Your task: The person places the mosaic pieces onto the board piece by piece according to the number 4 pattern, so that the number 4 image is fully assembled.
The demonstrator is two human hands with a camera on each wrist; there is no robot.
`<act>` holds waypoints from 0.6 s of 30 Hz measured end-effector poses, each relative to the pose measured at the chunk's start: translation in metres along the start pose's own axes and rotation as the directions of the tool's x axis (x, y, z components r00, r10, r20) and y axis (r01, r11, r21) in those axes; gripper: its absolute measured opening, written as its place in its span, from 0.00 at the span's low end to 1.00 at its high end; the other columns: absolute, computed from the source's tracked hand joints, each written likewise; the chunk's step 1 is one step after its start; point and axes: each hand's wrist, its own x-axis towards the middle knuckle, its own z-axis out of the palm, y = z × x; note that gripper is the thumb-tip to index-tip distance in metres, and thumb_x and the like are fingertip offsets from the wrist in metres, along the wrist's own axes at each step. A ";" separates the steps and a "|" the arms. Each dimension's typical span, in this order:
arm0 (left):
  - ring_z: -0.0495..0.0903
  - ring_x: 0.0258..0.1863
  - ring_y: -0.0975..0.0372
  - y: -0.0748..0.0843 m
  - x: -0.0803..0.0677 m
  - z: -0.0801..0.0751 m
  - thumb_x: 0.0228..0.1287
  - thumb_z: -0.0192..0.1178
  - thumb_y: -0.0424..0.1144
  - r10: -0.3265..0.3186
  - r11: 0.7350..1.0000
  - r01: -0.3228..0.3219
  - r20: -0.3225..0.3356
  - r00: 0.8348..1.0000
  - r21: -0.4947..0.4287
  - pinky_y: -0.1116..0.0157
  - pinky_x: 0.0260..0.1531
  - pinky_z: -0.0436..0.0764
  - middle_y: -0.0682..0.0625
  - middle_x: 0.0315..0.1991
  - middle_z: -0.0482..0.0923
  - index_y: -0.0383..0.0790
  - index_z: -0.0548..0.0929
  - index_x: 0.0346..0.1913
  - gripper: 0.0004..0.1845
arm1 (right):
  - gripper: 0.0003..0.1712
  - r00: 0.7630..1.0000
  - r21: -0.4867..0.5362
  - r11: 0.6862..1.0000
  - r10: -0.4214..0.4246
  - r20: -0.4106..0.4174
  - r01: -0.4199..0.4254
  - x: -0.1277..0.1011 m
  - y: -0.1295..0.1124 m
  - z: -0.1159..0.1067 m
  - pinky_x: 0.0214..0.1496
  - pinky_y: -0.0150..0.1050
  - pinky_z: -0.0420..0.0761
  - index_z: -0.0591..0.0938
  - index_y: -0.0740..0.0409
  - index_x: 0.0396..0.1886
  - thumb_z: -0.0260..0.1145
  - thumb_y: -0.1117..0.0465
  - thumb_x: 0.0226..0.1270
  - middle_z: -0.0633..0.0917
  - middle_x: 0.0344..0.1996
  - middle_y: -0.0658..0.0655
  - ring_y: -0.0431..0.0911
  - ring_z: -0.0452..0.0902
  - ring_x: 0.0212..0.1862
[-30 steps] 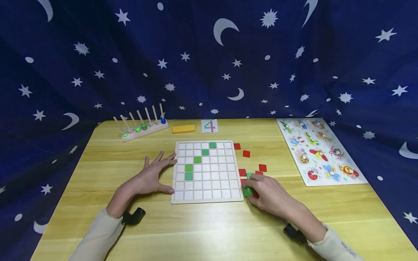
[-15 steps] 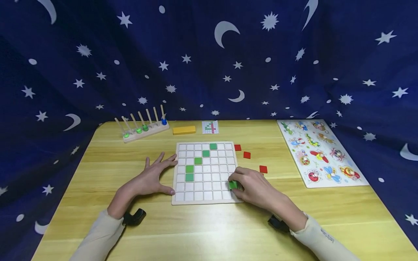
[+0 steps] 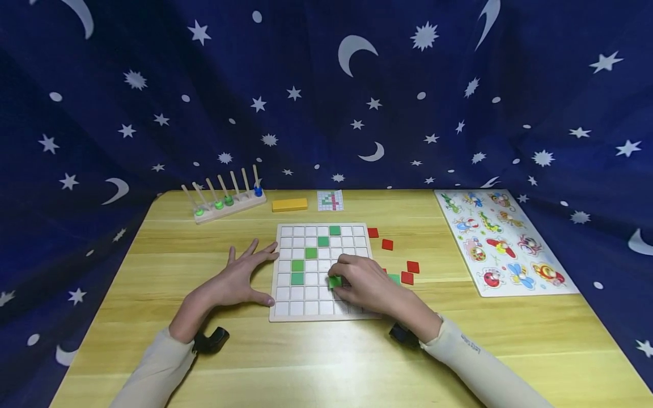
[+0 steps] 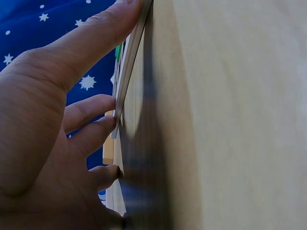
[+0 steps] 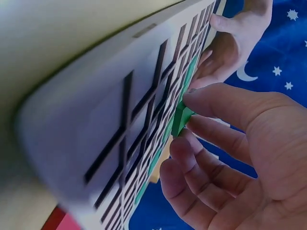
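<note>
My right hand (image 3: 364, 281) pinches a green tile (image 3: 334, 282) between thumb and fingertips over the grid board (image 3: 321, 318), just off centre towards four o'clock; whether tile and board touch, I can't tell. My left hand (image 3: 237, 279), fingers spread, steadies the board's nine o'clock edge. I judge I'm mid-placement: next calls for squaring the tile to the grid. Loose red tiles (image 3: 412, 267) lie towards three o'clock.
</note>
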 end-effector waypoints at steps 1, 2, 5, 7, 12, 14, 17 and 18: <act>0.34 0.78 0.47 0.000 0.000 0.000 0.40 0.80 0.59 -0.001 1.000 0.001 0.000 1.000 0.000 0.34 0.66 0.24 0.55 0.80 0.48 0.46 0.67 0.75 0.56 | 0.10 1.000 0.002 1.000 -0.007 0.001 0.007 0.003 -0.001 0.001 0.31 0.33 0.75 0.88 0.54 0.39 0.75 0.63 0.57 0.81 0.32 0.46 0.37 0.71 0.30; 0.34 0.78 0.47 0.000 0.000 0.000 0.40 0.80 0.59 -0.002 1.000 0.002 0.000 1.000 0.001 0.34 0.66 0.24 0.55 0.80 0.48 0.46 0.67 0.75 0.56 | 0.09 1.000 0.004 1.000 -0.015 0.003 0.015 0.006 -0.002 0.002 0.32 0.33 0.75 0.88 0.55 0.39 0.75 0.63 0.57 0.81 0.32 0.47 0.37 0.71 0.30; 0.34 0.78 0.47 -0.001 0.000 0.001 0.40 0.80 0.60 0.000 1.000 0.000 -0.002 1.000 0.003 0.33 0.65 0.24 0.56 0.80 0.48 0.46 0.67 0.75 0.57 | 0.09 0.999 0.002 0.999 -0.034 0.010 0.034 0.014 -0.004 0.006 0.31 0.33 0.74 0.88 0.55 0.39 0.75 0.64 0.57 0.81 0.31 0.48 0.38 0.71 0.28; 0.34 0.78 0.47 -0.001 0.000 0.001 0.40 0.80 0.60 0.001 1.000 -0.001 -0.004 1.000 0.001 0.33 0.65 0.24 0.56 0.80 0.48 0.46 0.67 0.75 0.57 | 0.09 0.999 0.004 0.999 -0.035 0.025 0.035 0.019 -0.005 0.007 0.32 0.34 0.75 0.88 0.56 0.40 0.74 0.64 0.57 0.81 0.31 0.48 0.38 0.72 0.29; 0.34 0.78 0.47 -0.002 0.000 0.001 0.40 0.80 0.60 0.005 1.000 -0.005 -0.005 1.000 -0.002 0.33 0.65 0.24 0.55 0.79 0.49 0.45 0.68 0.75 0.56 | 0.10 0.998 -0.006 1.000 -0.026 0.059 0.026 0.031 -0.008 0.012 0.33 0.35 0.76 0.88 0.55 0.40 0.74 0.64 0.58 0.82 0.32 0.47 0.38 0.73 0.31; 0.34 0.78 0.47 -0.002 0.000 0.001 0.40 0.80 0.60 0.005 1.000 -0.005 -0.005 1.000 -0.001 0.32 0.65 0.24 0.55 0.79 0.49 0.45 0.68 0.74 0.56 | 0.10 0.998 -0.011 1.000 -0.027 0.062 0.028 0.035 -0.009 0.015 0.32 0.34 0.75 0.88 0.54 0.40 0.74 0.64 0.58 0.82 0.31 0.47 0.38 0.72 0.30; 0.34 0.78 0.46 -0.002 0.000 0.001 0.40 0.80 0.60 0.005 1.000 -0.005 -0.006 1.000 -0.002 0.32 0.65 0.25 0.55 0.79 0.49 0.46 0.68 0.74 0.56 | 0.09 0.997 -0.025 0.999 -0.026 0.075 0.028 0.041 -0.010 0.017 0.30 0.33 0.74 0.88 0.54 0.39 0.74 0.64 0.58 0.82 0.31 0.48 0.38 0.71 0.29; 0.34 0.78 0.46 -0.002 0.000 0.001 0.40 0.80 0.60 0.007 1.000 -0.007 -0.007 1.000 -0.002 0.32 0.65 0.25 0.55 0.79 0.49 0.46 0.68 0.74 0.56 | 0.08 0.996 -0.030 0.999 -0.027 0.081 0.029 0.042 -0.011 0.018 0.29 0.33 0.74 0.88 0.54 0.38 0.74 0.64 0.57 0.82 0.31 0.48 0.38 0.71 0.29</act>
